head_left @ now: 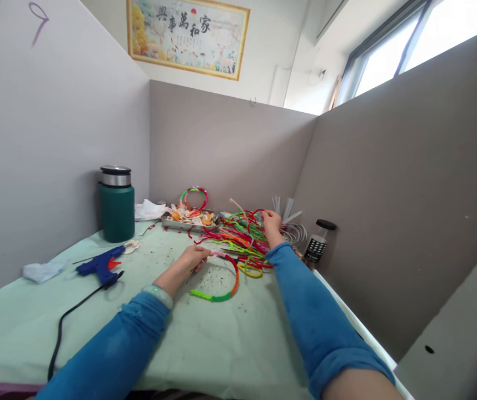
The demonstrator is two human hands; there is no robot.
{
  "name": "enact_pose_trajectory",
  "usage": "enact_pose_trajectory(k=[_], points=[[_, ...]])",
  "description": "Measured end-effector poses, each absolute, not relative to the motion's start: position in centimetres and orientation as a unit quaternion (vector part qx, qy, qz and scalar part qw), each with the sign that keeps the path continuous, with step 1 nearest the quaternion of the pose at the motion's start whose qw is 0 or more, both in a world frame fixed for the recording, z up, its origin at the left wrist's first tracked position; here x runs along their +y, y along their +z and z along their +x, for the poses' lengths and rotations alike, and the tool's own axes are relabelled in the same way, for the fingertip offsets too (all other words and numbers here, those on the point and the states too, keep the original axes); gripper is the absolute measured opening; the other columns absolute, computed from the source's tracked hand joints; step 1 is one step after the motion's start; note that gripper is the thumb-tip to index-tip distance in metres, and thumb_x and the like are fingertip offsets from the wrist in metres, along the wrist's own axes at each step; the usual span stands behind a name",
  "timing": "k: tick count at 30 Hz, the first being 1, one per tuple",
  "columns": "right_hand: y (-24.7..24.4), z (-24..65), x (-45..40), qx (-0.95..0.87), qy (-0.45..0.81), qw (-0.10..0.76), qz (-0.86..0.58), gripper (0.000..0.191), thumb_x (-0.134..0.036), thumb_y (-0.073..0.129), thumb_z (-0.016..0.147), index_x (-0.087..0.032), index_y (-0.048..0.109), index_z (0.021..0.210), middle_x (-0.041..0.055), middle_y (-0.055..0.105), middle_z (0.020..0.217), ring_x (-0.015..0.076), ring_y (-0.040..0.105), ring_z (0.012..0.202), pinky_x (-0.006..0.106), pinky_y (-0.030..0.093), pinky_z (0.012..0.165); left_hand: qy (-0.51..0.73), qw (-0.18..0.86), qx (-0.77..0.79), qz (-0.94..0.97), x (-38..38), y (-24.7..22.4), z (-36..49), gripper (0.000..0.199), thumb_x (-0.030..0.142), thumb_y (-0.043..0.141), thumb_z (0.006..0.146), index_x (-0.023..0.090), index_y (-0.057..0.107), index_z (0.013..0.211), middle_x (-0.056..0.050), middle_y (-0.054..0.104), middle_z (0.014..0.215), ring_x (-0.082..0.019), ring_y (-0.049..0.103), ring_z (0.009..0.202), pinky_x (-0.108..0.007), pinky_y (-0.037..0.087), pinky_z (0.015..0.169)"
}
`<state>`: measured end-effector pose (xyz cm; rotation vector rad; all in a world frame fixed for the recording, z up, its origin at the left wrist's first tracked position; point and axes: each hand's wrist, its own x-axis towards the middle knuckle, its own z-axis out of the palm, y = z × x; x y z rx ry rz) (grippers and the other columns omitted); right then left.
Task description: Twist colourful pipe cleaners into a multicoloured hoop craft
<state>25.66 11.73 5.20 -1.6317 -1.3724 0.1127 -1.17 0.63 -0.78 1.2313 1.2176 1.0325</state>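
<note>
A curved band (pixel 235 280) wrapped in pink, red, orange, green and lime fuzzy strips is open on its left side. My left hand (pixel 194 259) pinches its pink end just above the green cloth. Farther right, my right hand (pixel 271 221) is closed at the edge of a heap of coloured fuzzy strips (pixel 238 236), where a red strip meets its fingertips. Part of a dark pointed tool shows beneath the strips beside the band.
A metal tray (pixel 190 226) of small cut pieces holds another colourful ring (pixel 207 199). At left are a green bottle (pixel 117 211), a blue glue gun (pixel 102 267) with its cord, and white tissue (pixel 43 271). Clear tubing (pixel 299 233) and a black-lidded jar (pixel 317 244) stand right. Grey partitions enclose the table.
</note>
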Motion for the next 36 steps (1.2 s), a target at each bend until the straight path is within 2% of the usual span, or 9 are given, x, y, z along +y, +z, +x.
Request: enact_pose_trajectory(k=[3,7,11,14,19,22,25,30,36], points=[[6.1,24.9,12.1,-0.593,0.067,0.477,-0.646,0.026,-0.028,0.053,0.072,-0.015,0.073,0.084,0.0058,0.07,0.073,0.0156,0.063,0.067,0.023,0.047,0.065,0.433,0.526,0.51,0.525,0.5,-0.6,-1.1,0.028,0.037,0.067,0.067,0.015,0.051,0.067,0.007,0.042,0.049,-0.003,0.029,0.032,-0.022,0.018,0.035],[7.2,23.8,12.3,-0.606,0.087,0.499,-0.613,0.029,-0.028,0.05,0.073,-0.014,0.072,0.086,0.0042,0.069,0.073,0.0126,0.06,0.063,0.021,0.048,0.06,0.427,0.52,0.513,0.533,0.3,-0.4,-1.1,0.03,0.039,0.068,0.066,0.015,0.05,0.064,0.007,0.044,0.049,-0.003,0.029,0.032,-0.022,0.018,0.035],[8.6,23.1,11.8,-0.567,0.166,0.609,-0.529,0.032,-0.03,0.048,0.073,-0.011,0.069,0.089,0.0056,0.068,0.075,0.0125,0.059,0.063,0.021,0.048,0.057,0.42,0.488,0.513,0.568,0.1,-0.5,-1.0,0.03,0.041,0.065,0.069,0.016,0.05,0.061,0.008,0.039,0.043,-0.004,0.028,0.031,-0.022,0.017,0.036],[8.6,22.2,10.6,-0.583,0.188,0.608,-0.505,0.031,-0.031,0.051,0.072,-0.011,0.07,0.085,0.005,0.067,0.073,0.0128,0.058,0.062,0.021,0.047,0.056,0.411,0.458,0.519,0.593,0.2,-0.6,-0.9,0.03,0.042,0.063,0.069,0.016,0.052,0.061,0.007,0.041,0.043,-0.005,0.029,0.032,-0.022,0.018,0.037],[4.7,19.4,6.8,-0.7,0.119,0.49,-0.506,0.028,-0.035,0.051,0.077,-0.017,0.073,0.08,0.0011,0.068,0.069,0.0151,0.06,0.066,0.023,0.046,0.063,0.408,0.399,0.53,0.627,0.9,-0.8,-1.0,0.026,0.04,0.064,0.066,0.014,0.062,0.067,0.001,0.056,0.056,-0.008,0.041,0.043,-0.022,0.027,0.043],[1.8,17.3,4.2,-0.739,0.074,0.437,-0.508,0.025,-0.035,0.052,0.082,-0.023,0.073,0.089,0.0,0.071,0.087,0.0159,0.062,0.079,0.024,0.045,0.073,0.432,0.361,0.515,0.647,1.1,-0.6,-1.0,0.026,0.039,0.065,0.064,0.014,0.067,0.069,-0.003,0.064,0.064,-0.015,0.054,0.061,-0.022,0.035,0.054],[0.4,15.5,1.9,-0.786,0.002,0.391,-0.479,0.023,-0.031,0.051,0.085,-0.025,0.071,0.095,0.0015,0.071,0.095,0.0173,0.06,0.087,0.026,0.043,0.079,0.46,0.372,0.501,0.632,0.8,-0.1,-0.9,0.032,0.045,0.062,0.066,0.013,0.068,0.07,-0.006,0.068,0.074,-0.019,0.057,0.074,-0.024,0.039,0.061],[0.2,13.5,-0.2,-0.841,-0.078,0.323,-0.428,0.027,-0.026,0.042,0.091,-0.023,0.069,0.092,0.0042,0.069,0.09,0.0175,0.056,0.088,0.026,0.04,0.079,0.506,0.503,0.477,0.514,0.1,0.3,-0.9,0.039,0.048,0.067,0.063,0.012,0.064,0.077,-0.005,0.065,0.073,-0.012,0.053,0.06,-0.023,0.039,0.054],[-0.1,12.4,-1.1,-0.843,-0.115,0.258,-0.457,0.024,-0.023,0.043,0.091,-0.021,0.064,0.102,0.0053,0.066,0.1,0.018,0.054,0.093,0.027,0.04,0.077,0.545,0.564,0.461,0.415,0.6,0.3,-1.1,0.021,0.024,0.073,0.061,0.013,0.057,0.07,0.004,0.054,0.054,-0.005,0.044,0.041,-0.018,0.03,0.04]])
